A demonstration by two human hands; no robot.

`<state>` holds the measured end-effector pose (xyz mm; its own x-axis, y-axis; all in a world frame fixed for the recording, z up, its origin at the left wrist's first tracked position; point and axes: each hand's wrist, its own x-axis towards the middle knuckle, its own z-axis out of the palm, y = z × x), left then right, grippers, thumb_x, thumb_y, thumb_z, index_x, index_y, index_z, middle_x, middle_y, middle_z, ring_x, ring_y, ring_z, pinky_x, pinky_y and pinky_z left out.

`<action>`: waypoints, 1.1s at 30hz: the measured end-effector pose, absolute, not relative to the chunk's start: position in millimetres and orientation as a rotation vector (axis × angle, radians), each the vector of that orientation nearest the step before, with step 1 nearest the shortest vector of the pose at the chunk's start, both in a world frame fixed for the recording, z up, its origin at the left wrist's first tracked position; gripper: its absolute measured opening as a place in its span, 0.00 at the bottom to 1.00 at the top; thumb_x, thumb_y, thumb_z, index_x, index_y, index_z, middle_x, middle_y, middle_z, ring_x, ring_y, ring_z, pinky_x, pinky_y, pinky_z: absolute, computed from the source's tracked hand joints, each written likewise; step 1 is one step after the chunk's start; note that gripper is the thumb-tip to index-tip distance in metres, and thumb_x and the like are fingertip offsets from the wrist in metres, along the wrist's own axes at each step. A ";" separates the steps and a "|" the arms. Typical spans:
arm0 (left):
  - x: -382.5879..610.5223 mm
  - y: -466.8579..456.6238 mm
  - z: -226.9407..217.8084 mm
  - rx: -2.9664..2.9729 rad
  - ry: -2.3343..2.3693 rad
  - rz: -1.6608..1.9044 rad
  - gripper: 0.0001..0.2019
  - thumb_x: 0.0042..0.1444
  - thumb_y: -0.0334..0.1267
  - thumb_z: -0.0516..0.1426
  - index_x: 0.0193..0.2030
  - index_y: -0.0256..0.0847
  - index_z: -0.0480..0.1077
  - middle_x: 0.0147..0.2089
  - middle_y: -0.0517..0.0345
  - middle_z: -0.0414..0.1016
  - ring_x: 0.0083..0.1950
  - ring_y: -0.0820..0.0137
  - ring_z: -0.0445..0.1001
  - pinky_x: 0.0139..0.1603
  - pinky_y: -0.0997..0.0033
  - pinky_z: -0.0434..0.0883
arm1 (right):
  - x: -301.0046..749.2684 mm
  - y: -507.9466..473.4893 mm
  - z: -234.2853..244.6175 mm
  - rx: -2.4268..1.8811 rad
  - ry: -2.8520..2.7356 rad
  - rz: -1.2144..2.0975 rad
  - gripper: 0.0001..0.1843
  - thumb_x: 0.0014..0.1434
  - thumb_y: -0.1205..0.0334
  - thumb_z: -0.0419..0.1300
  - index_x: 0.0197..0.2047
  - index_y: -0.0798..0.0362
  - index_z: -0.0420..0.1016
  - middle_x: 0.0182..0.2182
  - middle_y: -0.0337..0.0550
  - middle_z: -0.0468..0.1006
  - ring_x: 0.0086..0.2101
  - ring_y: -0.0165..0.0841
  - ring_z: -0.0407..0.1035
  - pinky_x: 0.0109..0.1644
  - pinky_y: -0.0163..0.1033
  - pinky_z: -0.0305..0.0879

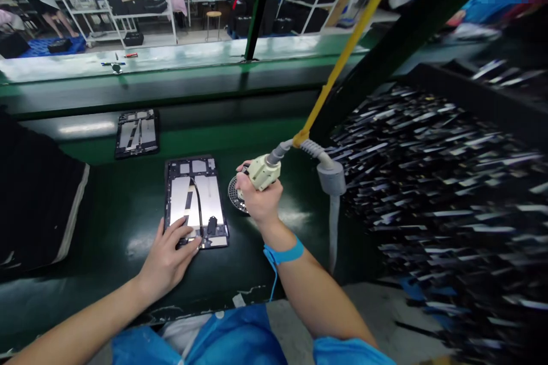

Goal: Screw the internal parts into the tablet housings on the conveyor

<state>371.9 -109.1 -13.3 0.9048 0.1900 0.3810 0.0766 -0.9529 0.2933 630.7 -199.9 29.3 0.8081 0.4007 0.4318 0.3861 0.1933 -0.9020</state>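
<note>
An opened tablet (174,199) lies flat on the green bench, its silver inside and black flex cable (198,205) facing up. The fingers of my left hand (169,256) rest spread over its lower left part, thumb near the bottom edge. To the right of the tablet, my right hand (263,202) is wrapped round a cream corded electric screwdriver (263,174). The tool is tilted, its front end over a round perforated dish (233,197). My right palm partly covers both the dish and the tool, so the tip is hidden.
A second opened tablet (137,134) lies farther back on the bench. A yellow strap (342,63) holds up the grey cable (334,222). At right, a rack holds many dark, thin parts (411,182), blurred. A black fabric-like container (34,194) stands left. Shelves and people are beyond.
</note>
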 end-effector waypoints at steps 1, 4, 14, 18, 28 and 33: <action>378.4 -106.2 -16.5 2.790 0.204 0.620 0.15 0.68 0.31 0.56 0.57 0.48 0.76 0.56 0.46 0.77 0.68 0.50 0.70 0.67 0.27 0.62 | 630.8 -199.5 28.6 -1.407 -0.676 0.016 0.11 0.58 0.56 0.68 0.41 0.51 0.77 0.36 0.45 0.83 0.37 0.39 0.80 0.44 0.45 0.78; 400.6 -94.2 -21.7 2.758 0.255 0.679 0.11 0.69 0.35 0.57 0.52 0.48 0.79 0.55 0.48 0.78 0.65 0.51 0.73 0.65 0.29 0.65 | 630.7 -198.1 27.0 -1.395 -0.647 0.024 0.11 0.57 0.56 0.68 0.41 0.52 0.77 0.35 0.45 0.83 0.35 0.38 0.80 0.42 0.45 0.78; 414.1 -90.5 -18.2 2.773 0.312 0.735 0.10 0.70 0.35 0.56 0.50 0.44 0.80 0.56 0.48 0.80 0.64 0.52 0.74 0.65 0.33 0.68 | 631.1 -196.8 26.6 -1.404 -0.619 -0.027 0.08 0.57 0.60 0.67 0.40 0.53 0.78 0.29 0.39 0.80 0.22 0.30 0.72 0.30 0.39 0.73; 414.0 -88.8 -16.0 2.748 0.303 0.726 0.10 0.70 0.35 0.56 0.51 0.44 0.80 0.56 0.48 0.80 0.65 0.52 0.73 0.66 0.33 0.67 | 629.5 -197.8 26.6 -1.443 -0.642 -0.025 0.07 0.56 0.62 0.67 0.39 0.53 0.79 0.31 0.42 0.81 0.23 0.30 0.72 0.31 0.40 0.73; 412.7 -87.3 -16.8 2.719 0.283 0.685 0.11 0.70 0.34 0.56 0.52 0.44 0.79 0.57 0.48 0.79 0.67 0.52 0.71 0.67 0.31 0.65 | 624.8 -196.2 31.6 -1.475 -0.642 -0.049 0.06 0.55 0.62 0.66 0.36 0.53 0.77 0.32 0.43 0.81 0.23 0.30 0.72 0.31 0.40 0.73; 412.8 -87.1 -15.4 2.711 0.291 0.683 0.12 0.70 0.34 0.56 0.53 0.44 0.79 0.58 0.47 0.78 0.67 0.52 0.71 0.67 0.30 0.64 | 625.9 -196.4 28.4 -1.482 -0.632 -0.046 0.07 0.55 0.61 0.66 0.36 0.54 0.76 0.27 0.41 0.80 0.24 0.31 0.72 0.33 0.41 0.74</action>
<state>412.8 -87.1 -15.4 0.8642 0.2731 0.4226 0.1150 -0.9249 0.3625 625.9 -196.4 28.4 0.8391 0.3470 0.4189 0.4037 0.1189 -0.9071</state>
